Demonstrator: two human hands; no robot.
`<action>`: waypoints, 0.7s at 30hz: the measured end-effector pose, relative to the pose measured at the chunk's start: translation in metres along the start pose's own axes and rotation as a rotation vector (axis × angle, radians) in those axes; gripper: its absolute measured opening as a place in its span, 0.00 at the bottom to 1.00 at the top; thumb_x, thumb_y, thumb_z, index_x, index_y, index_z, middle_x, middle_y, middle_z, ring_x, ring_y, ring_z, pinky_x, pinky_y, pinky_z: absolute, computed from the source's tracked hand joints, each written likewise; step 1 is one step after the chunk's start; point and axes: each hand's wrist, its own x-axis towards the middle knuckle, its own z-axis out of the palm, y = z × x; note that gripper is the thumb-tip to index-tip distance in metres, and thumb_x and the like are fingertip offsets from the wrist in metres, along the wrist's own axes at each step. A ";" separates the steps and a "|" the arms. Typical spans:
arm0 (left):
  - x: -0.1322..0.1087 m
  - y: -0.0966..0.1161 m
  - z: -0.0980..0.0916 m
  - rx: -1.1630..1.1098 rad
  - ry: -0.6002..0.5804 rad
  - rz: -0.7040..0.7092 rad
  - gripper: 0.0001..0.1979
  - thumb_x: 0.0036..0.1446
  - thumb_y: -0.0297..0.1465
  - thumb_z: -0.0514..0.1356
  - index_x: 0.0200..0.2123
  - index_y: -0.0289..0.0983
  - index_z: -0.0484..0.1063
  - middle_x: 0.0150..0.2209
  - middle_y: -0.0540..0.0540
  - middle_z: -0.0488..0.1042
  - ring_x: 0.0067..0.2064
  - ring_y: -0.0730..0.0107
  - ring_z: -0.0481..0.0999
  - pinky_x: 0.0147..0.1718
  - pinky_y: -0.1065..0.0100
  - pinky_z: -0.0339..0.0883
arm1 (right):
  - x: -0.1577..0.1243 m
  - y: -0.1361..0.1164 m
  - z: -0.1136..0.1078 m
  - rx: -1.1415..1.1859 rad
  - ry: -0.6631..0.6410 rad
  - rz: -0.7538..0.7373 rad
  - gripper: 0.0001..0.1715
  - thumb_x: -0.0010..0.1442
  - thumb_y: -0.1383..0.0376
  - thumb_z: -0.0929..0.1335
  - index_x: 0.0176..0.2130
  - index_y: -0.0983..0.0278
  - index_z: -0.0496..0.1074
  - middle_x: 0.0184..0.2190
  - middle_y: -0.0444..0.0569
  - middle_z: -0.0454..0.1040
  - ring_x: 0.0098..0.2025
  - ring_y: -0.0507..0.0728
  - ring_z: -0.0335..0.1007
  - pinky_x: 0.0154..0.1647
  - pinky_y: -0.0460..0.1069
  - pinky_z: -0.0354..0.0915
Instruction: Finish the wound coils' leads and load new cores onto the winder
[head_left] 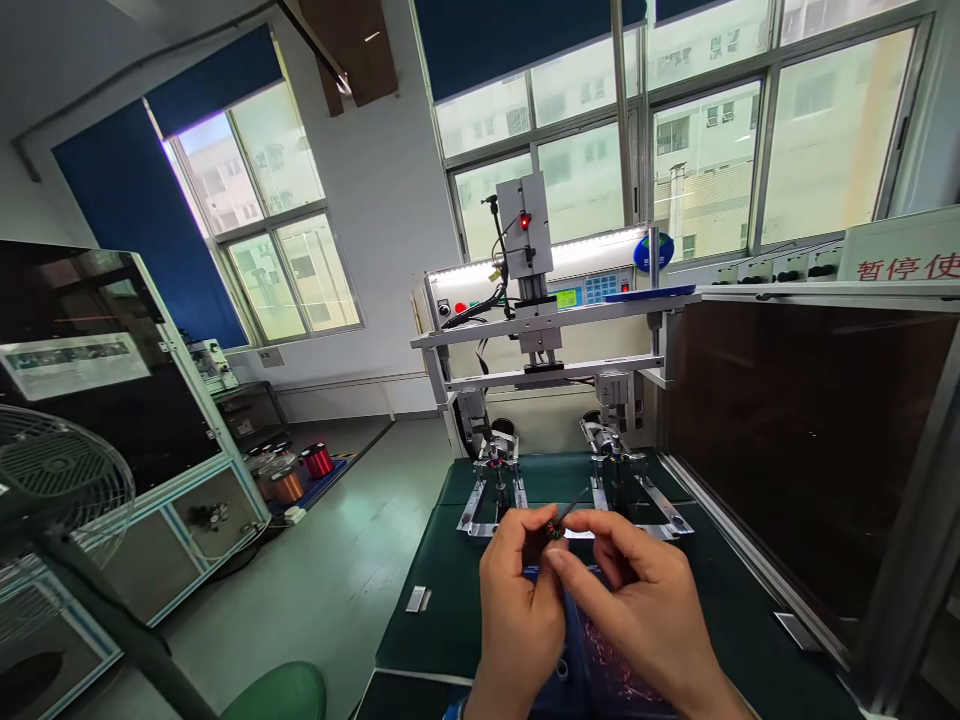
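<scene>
A small round wire-wound part [555,529], dark with green and copper-coloured bits, is pinched between my two hands above the bench. My left hand [523,600] grips its left side with thumb and forefinger. From the right, the thumb and forefinger of my right hand [637,600] close on the same part. A thin dark strand [574,503] sticks up and right from it; whether it is wire or a tool I cannot tell. Below my hands is a blue tray [574,660], partly hidden, with pinkish wire scraps [616,665] on its right side.
Behind my hands, two metal fixtures [499,490] [626,480] stand on the green bench mat [427,570] beneath a machine frame [555,320]. A dark panel [802,440] borders the right side. At left are a fan [60,480] and a green stool [281,692].
</scene>
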 end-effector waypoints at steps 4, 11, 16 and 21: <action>-0.001 -0.005 0.002 0.035 0.032 0.033 0.06 0.61 0.33 0.62 0.42 0.40 0.75 0.39 0.44 0.76 0.41 0.60 0.77 0.41 0.62 0.70 | 0.000 -0.004 0.001 -0.087 0.052 -0.110 0.07 0.57 0.63 0.71 0.34 0.64 0.79 0.15 0.37 0.62 0.15 0.48 0.56 0.15 0.42 0.56; -0.003 0.000 0.001 -0.012 -0.044 -0.021 0.07 0.65 0.34 0.58 0.44 0.40 0.72 0.39 0.44 0.75 0.37 0.65 0.76 0.38 0.66 0.69 | 0.000 0.001 0.000 -0.116 0.022 -0.140 0.08 0.61 0.64 0.69 0.36 0.65 0.79 0.15 0.37 0.63 0.16 0.48 0.59 0.16 0.42 0.60; -0.003 0.006 0.000 -0.299 -0.127 -0.137 0.11 0.62 0.37 0.62 0.46 0.40 0.71 0.41 0.45 0.74 0.42 0.64 0.73 0.42 0.68 0.68 | 0.001 0.002 -0.002 -0.136 0.051 -0.226 0.07 0.62 0.67 0.69 0.37 0.65 0.78 0.19 0.40 0.70 0.17 0.48 0.61 0.18 0.42 0.62; 0.001 0.004 0.001 -0.384 -0.072 -0.172 0.13 0.63 0.42 0.61 0.42 0.39 0.72 0.35 0.48 0.71 0.35 0.70 0.70 0.35 0.71 0.67 | 0.002 0.000 0.002 -0.195 0.120 -0.396 0.06 0.62 0.72 0.68 0.38 0.66 0.77 0.20 0.41 0.72 0.17 0.47 0.62 0.20 0.42 0.64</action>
